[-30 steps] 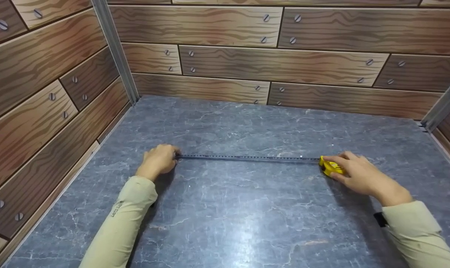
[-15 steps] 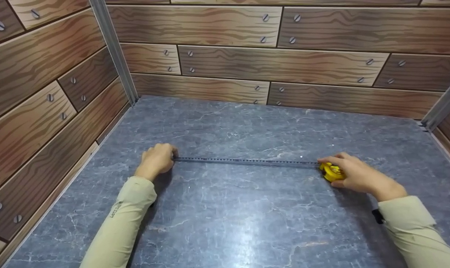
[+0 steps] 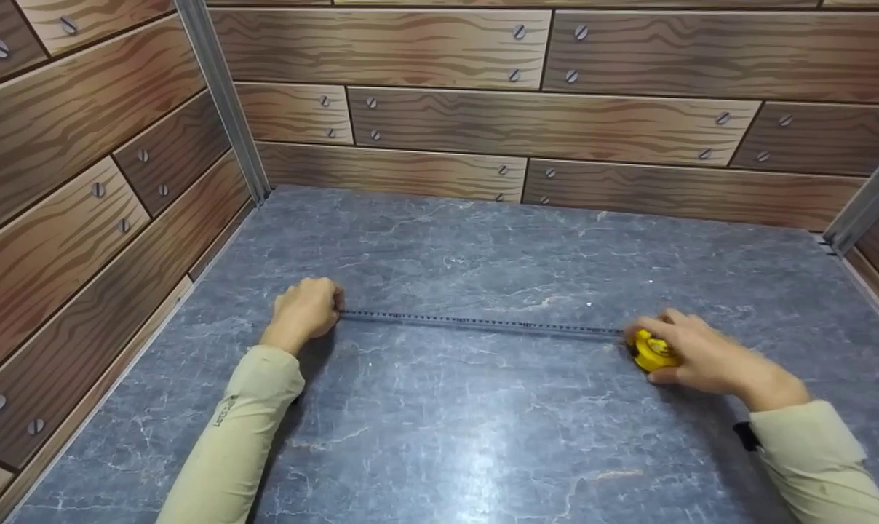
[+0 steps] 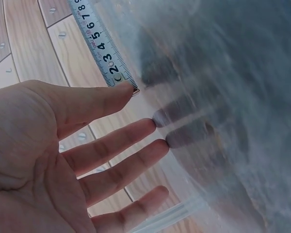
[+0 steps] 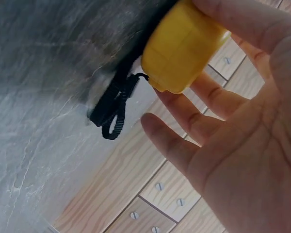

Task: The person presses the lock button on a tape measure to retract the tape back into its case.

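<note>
My left hand point(image 3: 305, 313) pinches the end hook of a tape measure blade point(image 3: 476, 322). Close up in the left wrist view, the thumb lies on the blade's end point(image 4: 104, 53), by the low numbers, and the other fingers are spread. At the right, my right hand point(image 3: 709, 356) grips the yellow tape measure case point(image 3: 654, 353) between thumb and fingers. The blade runs out between both hands, just over the tabletop. From the case point(image 5: 182, 48) dangles a black wrist strap point(image 5: 111, 104), seen in the right wrist view.
Grey marble-patterned tabletop point(image 3: 425, 429) lies under both hands. Wood-print panels point(image 3: 439, 51) wall the back and sides. Metal posts point(image 3: 225, 109) stand at the back corners.
The right hand and yellow case have come slightly nearer to me, so the blade now slopes down to the right. The left hand has shifted a little to the left.
</note>
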Available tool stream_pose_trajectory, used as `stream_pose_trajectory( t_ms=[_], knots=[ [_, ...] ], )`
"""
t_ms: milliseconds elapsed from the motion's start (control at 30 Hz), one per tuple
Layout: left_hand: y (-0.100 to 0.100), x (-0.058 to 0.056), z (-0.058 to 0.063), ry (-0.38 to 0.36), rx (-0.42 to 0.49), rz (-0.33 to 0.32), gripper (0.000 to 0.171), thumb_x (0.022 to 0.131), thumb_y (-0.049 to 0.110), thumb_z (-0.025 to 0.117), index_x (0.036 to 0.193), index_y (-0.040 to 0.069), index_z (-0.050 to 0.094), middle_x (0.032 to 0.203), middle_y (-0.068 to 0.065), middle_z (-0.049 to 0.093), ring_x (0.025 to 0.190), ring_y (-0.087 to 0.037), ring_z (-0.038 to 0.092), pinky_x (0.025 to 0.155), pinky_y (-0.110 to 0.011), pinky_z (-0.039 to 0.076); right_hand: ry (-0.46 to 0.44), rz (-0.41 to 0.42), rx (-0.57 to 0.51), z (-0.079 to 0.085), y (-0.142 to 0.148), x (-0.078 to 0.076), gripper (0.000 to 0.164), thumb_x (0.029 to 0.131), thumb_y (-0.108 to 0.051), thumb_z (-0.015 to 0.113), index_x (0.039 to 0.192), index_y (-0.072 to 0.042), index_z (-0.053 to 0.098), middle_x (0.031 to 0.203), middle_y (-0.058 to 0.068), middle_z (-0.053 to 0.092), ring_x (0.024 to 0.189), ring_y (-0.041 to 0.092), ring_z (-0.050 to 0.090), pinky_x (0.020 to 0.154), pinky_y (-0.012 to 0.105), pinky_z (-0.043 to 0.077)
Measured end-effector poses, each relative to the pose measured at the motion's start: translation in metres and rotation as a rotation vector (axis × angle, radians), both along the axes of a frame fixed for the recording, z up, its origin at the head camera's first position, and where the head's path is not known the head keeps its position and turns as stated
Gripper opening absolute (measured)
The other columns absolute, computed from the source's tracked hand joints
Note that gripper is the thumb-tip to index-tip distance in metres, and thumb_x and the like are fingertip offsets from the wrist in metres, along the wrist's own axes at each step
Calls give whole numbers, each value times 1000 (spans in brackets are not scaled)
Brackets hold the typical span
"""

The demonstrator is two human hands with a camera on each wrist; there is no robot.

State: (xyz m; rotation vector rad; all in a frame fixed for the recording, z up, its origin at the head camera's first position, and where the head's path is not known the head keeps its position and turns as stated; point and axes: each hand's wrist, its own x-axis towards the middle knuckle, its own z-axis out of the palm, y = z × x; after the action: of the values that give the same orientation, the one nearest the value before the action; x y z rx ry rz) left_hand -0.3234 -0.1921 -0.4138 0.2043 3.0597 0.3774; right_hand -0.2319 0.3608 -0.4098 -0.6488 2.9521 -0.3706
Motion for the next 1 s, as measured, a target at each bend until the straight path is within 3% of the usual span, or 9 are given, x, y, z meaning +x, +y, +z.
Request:
stream_pose_trajectory(
  t_ms=[233, 400, 567, 767, 1000],
  knots=[
    [0, 6, 6, 27, 1, -16, 18, 91, 5, 66, 93, 19, 77, 99, -10, 75, 99, -43, 73, 84, -63, 57, 19, -9, -20, 7, 2, 23, 42, 87, -19, 88, 123, -29, 69, 123, 16, 63, 108, 37, 59, 89, 66, 51],
    [-3, 13, 17, 29, 19, -22, 15, 93, 8, 67, 95, 20, 76, 100, -6, 75, 98, -40, 72, 83, -63, 56, 79, -8, -20, 26, 1, 40, 41, 86, -15, 89, 120, -27, 70, 122, 19, 65, 103, 38, 61, 83, 62, 52],
    [-9, 18, 32, 46, 39, -86, 11, 95, 11, 70, 96, 21, 76, 105, -2, 79, 101, -36, 73, 83, -62, 56, 159, -22, -4, 44, -2, 54, 45, 82, -14, 91, 118, -30, 69, 124, 18, 65, 102, 39, 60, 78, 60, 52],
    [-14, 21, 46, 63, 49, -130, 9, 98, 16, 74, 97, 25, 77, 115, 1, 81, 103, -35, 73, 86, -63, 53, 141, -61, 7, 53, -4, 61, 45, 84, -11, 89, 118, -33, 69, 126, 17, 63, 101, 39, 57, 79, 58, 51],
    [-16, 22, 46, 97, 34, -154, 8, 98, 18, 73, 95, 25, 76, 110, 3, 81, 95, -32, 73, 79, -61, 54, 140, -43, -10, 46, -1, 61, 42, 83, -10, 90, 113, -32, 70, 126, 18, 61, 100, 38, 56, 79, 57, 51]
  ],
)
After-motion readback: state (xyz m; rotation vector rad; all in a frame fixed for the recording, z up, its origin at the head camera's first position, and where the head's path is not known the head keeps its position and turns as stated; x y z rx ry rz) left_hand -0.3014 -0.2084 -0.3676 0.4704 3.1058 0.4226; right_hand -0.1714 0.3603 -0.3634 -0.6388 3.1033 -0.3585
